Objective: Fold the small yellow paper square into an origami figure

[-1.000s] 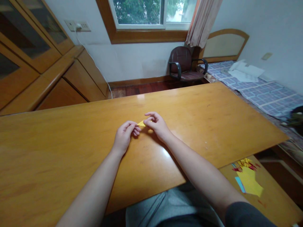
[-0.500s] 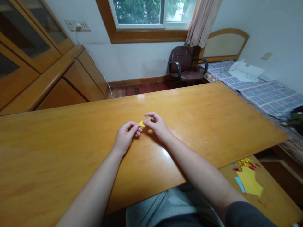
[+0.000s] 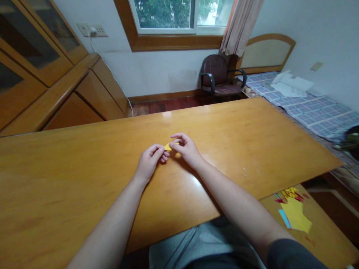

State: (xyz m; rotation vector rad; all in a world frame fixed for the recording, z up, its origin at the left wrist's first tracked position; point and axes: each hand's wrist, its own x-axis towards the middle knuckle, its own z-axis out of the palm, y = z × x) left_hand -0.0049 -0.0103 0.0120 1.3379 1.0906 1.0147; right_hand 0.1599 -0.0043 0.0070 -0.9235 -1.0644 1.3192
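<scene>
A small folded piece of yellow paper [image 3: 168, 147] is held between my two hands, over the middle of the wooden table [image 3: 84, 179]. My left hand [image 3: 150, 160] pinches its left end between thumb and fingers. On the other side, the thumb and fingers of my right hand [image 3: 186, 150] grip the right end, covering part of it. Only a pale, pointed portion shows between the fingertips, so the full folded shape is hidden.
On a lower surface at the right lie yellow paper sheets [image 3: 297, 215], a light blue piece [image 3: 284, 218] and a pile of small yellow folded pieces [image 3: 290, 192] with red bits. Beyond the table stand a brown armchair [image 3: 214, 74], a bed [image 3: 311, 108] and a cabinet [image 3: 64, 97].
Both hands keep their places and grips. The yellow paper between them has shifted very slightly, with a little more of it showing.
</scene>
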